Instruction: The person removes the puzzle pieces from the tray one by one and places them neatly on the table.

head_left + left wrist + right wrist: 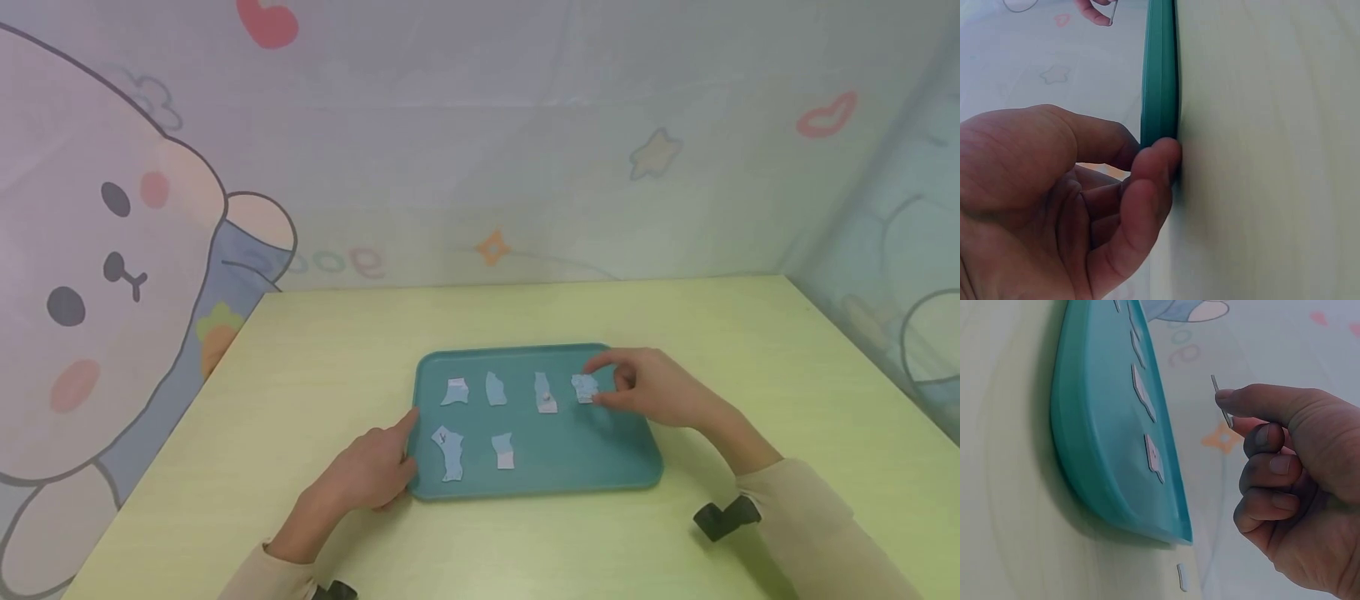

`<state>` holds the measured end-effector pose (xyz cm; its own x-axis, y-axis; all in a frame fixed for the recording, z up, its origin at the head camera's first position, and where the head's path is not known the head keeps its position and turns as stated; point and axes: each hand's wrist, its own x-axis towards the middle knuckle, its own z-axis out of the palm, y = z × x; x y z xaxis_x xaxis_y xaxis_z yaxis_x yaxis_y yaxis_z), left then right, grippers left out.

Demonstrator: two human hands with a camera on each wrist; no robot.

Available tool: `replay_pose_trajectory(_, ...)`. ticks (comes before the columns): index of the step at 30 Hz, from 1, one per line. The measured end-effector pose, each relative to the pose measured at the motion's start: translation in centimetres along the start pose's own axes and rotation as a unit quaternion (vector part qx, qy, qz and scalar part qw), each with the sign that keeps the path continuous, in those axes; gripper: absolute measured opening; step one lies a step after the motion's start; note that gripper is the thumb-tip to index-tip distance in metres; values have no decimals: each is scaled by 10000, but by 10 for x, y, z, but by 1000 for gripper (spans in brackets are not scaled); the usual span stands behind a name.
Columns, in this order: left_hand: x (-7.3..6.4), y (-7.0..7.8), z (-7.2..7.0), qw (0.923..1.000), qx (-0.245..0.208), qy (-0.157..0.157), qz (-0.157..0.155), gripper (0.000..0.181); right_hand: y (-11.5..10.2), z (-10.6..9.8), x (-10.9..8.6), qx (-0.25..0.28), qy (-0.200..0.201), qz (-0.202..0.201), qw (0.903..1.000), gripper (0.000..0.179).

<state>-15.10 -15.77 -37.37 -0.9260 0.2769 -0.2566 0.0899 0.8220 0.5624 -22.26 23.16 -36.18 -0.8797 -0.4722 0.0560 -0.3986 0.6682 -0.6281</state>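
Observation:
A thin, irregular light-blue puzzle piece (1214, 383) is pinched between the thumb and index finger of my right hand (656, 387), above the right part of a teal tray (577, 454). Edge-on in the right wrist view, it stands clear of the tray, with the other fingers curled. My left hand (375, 467) grips the tray's left rim, thumb and fingers meeting at its edge. On the tray lie several similar pieces, among them a long one (452, 454), a narrow one (495, 389), a pink-ended one (503, 451) and one with a white spot (543, 392).
Pale yellow wood makes up the tabletop (315, 358) around the tray. A small flat piece (1182, 577) lies beyond the tray's end in the right wrist view. Behind the table hangs a cloth (450, 150) printed with a cartoon bear, hearts and stars.

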Motion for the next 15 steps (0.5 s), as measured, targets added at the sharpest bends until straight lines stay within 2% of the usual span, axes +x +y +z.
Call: replay_pose_trajectory(15,0,-1,-1,9998,137,120,24,71,23,-16,-3,107,293,440,9985,41)
